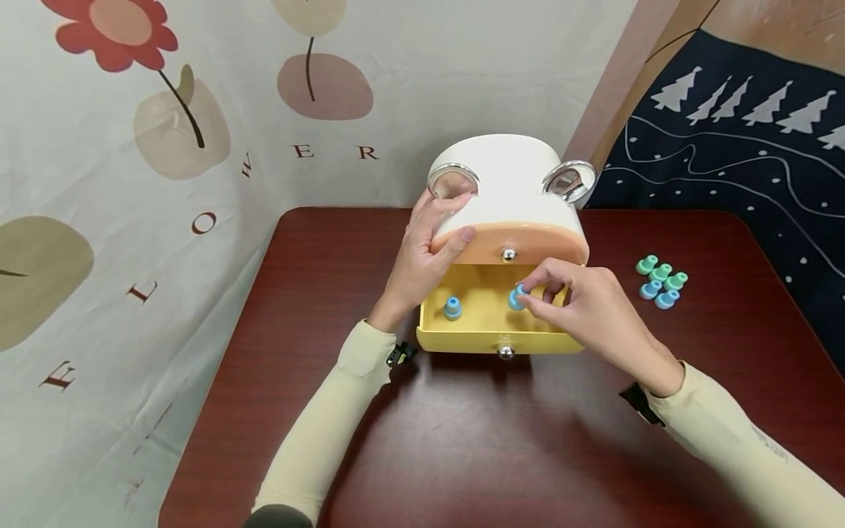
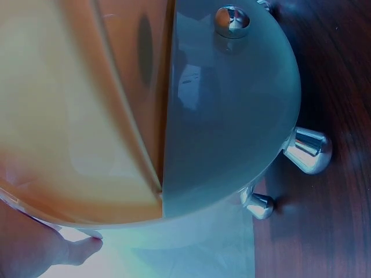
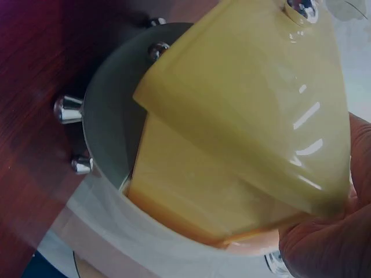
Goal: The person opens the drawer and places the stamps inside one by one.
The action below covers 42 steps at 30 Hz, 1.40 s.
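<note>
My right hand (image 1: pixel 590 308) pinches a small blue stepped peg (image 1: pixel 517 297) between thumb and fingertips over the pulled-out yellow drawer (image 1: pixel 462 342). A second blue peg (image 1: pixel 452 308) with a hollow top stands inside that drawer, to the left. My left hand (image 1: pixel 422 253) rests on the left side of the white drawer cabinet (image 1: pixel 508 169), its thumb at the peach top drawer front (image 1: pixel 548 242) and a finger by the silver ring. From below, the right wrist view has the yellow drawer (image 3: pixel 243 98) jutting out above a grey-green drawer front (image 3: pixel 116 110); the pinched peg is hidden there.
Several green pegs (image 1: pixel 660 272) and two blue ones (image 1: pixel 650 290) stand clustered on the dark red table (image 1: pixel 343 293), right of the cabinet. Silver rings (image 1: pixel 573 181) stick up on both sides of the cabinet top. Silver feet (image 2: pixel 309 152) support it. A printed cloth (image 1: pixel 396 66) hangs behind.
</note>
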Each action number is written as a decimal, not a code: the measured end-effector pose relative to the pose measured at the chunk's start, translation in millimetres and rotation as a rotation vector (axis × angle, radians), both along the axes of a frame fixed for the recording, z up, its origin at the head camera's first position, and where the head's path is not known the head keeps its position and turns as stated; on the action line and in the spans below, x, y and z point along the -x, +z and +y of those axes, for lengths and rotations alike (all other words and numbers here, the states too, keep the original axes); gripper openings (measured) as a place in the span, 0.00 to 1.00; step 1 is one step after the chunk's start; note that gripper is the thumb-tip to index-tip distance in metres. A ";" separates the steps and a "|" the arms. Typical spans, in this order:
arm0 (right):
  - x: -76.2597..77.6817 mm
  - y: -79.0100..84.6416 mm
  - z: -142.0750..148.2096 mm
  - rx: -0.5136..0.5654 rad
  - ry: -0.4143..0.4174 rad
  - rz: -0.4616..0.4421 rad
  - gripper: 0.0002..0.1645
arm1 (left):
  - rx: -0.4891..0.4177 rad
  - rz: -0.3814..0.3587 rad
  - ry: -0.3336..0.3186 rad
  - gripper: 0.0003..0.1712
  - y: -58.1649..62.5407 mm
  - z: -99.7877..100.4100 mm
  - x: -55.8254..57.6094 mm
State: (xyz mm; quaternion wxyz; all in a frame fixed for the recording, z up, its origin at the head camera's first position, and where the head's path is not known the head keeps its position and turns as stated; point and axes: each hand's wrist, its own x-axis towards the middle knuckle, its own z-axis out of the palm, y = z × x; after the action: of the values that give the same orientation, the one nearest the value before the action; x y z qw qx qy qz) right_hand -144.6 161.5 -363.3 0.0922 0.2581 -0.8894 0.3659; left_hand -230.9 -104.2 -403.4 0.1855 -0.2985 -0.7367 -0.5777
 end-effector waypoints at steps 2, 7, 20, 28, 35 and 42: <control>1.4 -0.2 -3.5 -0.017 0.014 -0.034 0.09 | 0.003 0.003 0.005 0.26 1.1 0.1 -1.0; 5.5 -0.6 -11.1 -0.064 0.041 -0.102 0.08 | -0.007 0.002 0.003 0.27 1.5 1.1 0.7; 22.4 -5.5 -34.2 -0.135 0.144 -0.069 0.10 | -0.018 -0.016 -0.012 0.24 27.0 2.6 -20.1; 27.6 -6.7 -45.1 -0.189 0.170 -0.085 0.12 | -0.010 -0.057 -0.017 0.24 36.0 3.0 -28.9; 30.5 -4.8 -47.4 -0.231 0.162 -0.126 0.12 | -0.012 -0.054 -0.016 0.24 35.4 4.3 -27.6; 31.2 -4.9 -48.5 -0.229 0.167 -0.139 0.10 | -0.012 -0.043 -0.013 0.24 35.9 3.1 -27.5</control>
State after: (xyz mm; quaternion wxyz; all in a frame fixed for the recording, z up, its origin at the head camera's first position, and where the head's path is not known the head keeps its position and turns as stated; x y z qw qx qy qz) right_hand -175.9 113.0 -368.2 -0.0303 0.3142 -0.9049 0.2856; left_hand -203.4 -101.2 -367.5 0.1678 -0.2898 -0.7352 -0.5894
